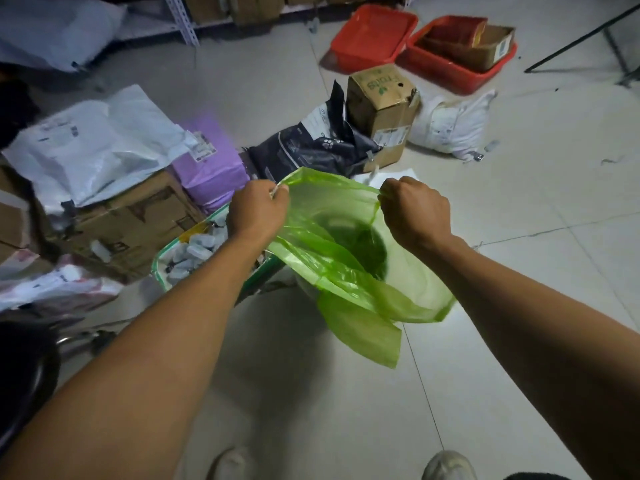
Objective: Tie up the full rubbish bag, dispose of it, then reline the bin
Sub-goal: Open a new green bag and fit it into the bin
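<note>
Green bin bag point(332, 233) hangs mouth-up over the bin point(420, 292) on the floor, stretched left to right; left hand point(258, 211) and right hand point(414, 209) each pinch its rim.

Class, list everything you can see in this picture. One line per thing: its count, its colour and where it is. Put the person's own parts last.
bin liner: one, green, centre, mouth held open between both hands
bin: one, dark inside, under the liner, mostly hidden
red trays: two, red, top right on the floor
cardboard box: one, brown, upright behind the liner
dark pet-food bag: one, black, left of that box
white sack: one, white, right of the box
purple packet: one, purple, left of centre
white mailers: several, white, on a brown carton at left
clear tub: one, green-rimmed, under the left forearm
shoes: two, pale, bottom edge
left hand: pinches the liner's rim
right hand: grips the opposite rim
</note>
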The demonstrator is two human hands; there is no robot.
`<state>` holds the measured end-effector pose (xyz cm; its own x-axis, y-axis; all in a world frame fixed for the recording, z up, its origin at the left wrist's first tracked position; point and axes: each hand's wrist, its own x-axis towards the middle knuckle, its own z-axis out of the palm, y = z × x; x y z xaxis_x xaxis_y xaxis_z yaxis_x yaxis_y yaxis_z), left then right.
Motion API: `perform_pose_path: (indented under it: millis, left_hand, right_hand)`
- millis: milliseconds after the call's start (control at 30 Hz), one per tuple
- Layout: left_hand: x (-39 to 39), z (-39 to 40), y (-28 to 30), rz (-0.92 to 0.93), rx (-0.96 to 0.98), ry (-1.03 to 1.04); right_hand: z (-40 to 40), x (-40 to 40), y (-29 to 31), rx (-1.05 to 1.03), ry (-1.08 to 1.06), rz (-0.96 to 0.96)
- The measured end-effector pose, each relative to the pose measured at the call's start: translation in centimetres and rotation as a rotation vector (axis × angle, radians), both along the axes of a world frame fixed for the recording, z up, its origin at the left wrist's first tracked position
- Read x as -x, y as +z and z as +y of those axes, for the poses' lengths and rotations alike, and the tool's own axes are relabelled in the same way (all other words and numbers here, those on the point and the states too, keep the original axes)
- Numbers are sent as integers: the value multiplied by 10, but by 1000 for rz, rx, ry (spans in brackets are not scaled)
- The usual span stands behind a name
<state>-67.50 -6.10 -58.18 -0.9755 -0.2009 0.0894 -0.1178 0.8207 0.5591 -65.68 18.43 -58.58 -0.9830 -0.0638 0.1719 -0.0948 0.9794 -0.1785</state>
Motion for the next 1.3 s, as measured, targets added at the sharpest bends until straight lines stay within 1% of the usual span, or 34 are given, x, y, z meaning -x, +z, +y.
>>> perform_pose_path:
  millis: [167, 400, 567, 700, 833, 900, 967, 1033, 1067, 1167, 1300]
  left_hand:
    - [14, -3, -22, 48, -6, -33]
    - [18, 1, -32, 97, 13, -67]
    - [11, 2, -35, 81, 78, -103]
    - [8, 5, -38, 53, 115, -132]
    - [5, 8, -43, 43, 96, -151]
    - [3, 9, -46, 50, 63, -156]
    - [3, 11, -48, 48, 25, -161]
    - [3, 11, -49, 51, -9, -158]
    - [3, 11, -49, 55, -22, -157]
    - [4, 10, -51, 63, -31, -157]
    - [3, 8, -57, 74, -41, -163]
  right_hand:
    - [5, 13, -23, 13, -24, 104]
    - [-5, 16, -32, 12, 0, 93]
    - [-4, 11, -31, -67, -4, 124]
    - [-6, 10, -31, -110, 55, 144]
    - [-11, 6, -40, -150, 187, 205]
    - [-17, 4, -45, -83, 274, 127]
    - [-24, 2, -51, -32, 335, -73]
    - [-31, -1, -59, -66, 359, -296]
    - [-35, -2, -64, -71, 376, -377]
    - [-43, -6, -76, 17, 407, -505]
    - [-57, -6, -82, 233, 407, -630]
